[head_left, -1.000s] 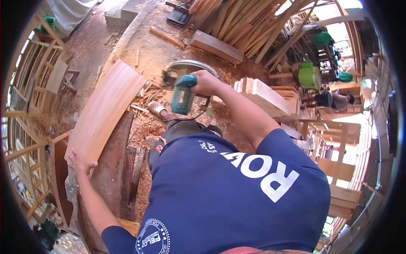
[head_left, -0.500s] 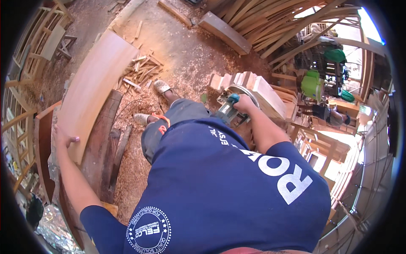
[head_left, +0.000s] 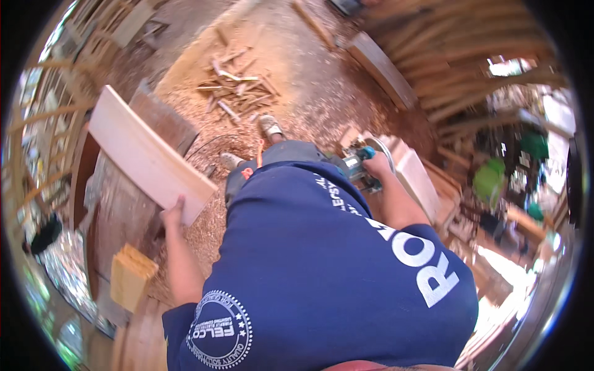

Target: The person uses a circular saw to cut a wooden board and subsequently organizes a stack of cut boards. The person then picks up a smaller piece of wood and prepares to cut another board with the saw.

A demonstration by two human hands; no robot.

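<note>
My left hand (head_left: 173, 211) grips the lower right end of a pale wooden board (head_left: 145, 148), which is tilted over a worn wooden bench (head_left: 124, 213). At my right side, my right hand (head_left: 377, 162) is closed round the handle of a teal and metal circular saw (head_left: 356, 161), beside stacked pale timber blocks (head_left: 414, 179). Part of the saw is hidden by my body and hand.
Offcuts (head_left: 232, 86) lie among shavings beyond my feet. A beam (head_left: 380, 65) and leaning strips (head_left: 470, 43) are at back right. Wooden frames (head_left: 46, 142) line the left, a yellow block (head_left: 133, 272) sits lower left, and a blurred person (head_left: 498, 229) is at far right.
The board has moved right and toward me and turned so its far end points up-left, with my left hand moving along. The saw has swung from in front of me to my right side.
</note>
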